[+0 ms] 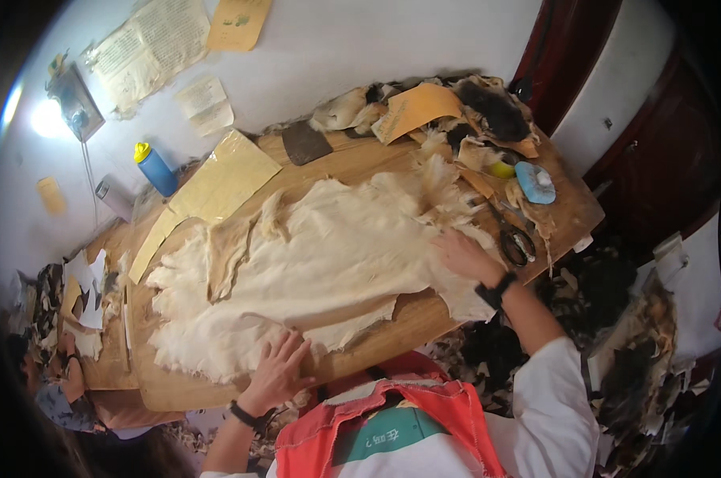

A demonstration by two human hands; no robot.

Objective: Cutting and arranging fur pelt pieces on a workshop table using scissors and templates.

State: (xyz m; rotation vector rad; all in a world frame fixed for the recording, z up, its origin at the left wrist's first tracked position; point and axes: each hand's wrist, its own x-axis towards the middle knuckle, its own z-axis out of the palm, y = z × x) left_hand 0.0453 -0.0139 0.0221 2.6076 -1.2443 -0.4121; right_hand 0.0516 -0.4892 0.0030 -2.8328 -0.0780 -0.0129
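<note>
A large cream hide (328, 247) with ragged, furry edges lies across the wooden table (137, 382). Near its front edge my left hand (280, 370) rests with fingers spread, touching it and holding nothing. Toward the hide's right end my right hand (464, 255) lies on its surface, fingers loosely extended. A narrow tan strip of hide (225, 263) lies on the cream one at the left. Just right of my right hand are black-handled scissors (518, 243).
Yellow pattern sheets (209, 187), a blue bottle (157, 171), a grey cylinder (113, 199), fur scraps (492, 111) and a light-blue object (536, 182) line the table. Another person (57, 382) works at the far left. Dark scraps (583, 303) cover the floor at right.
</note>
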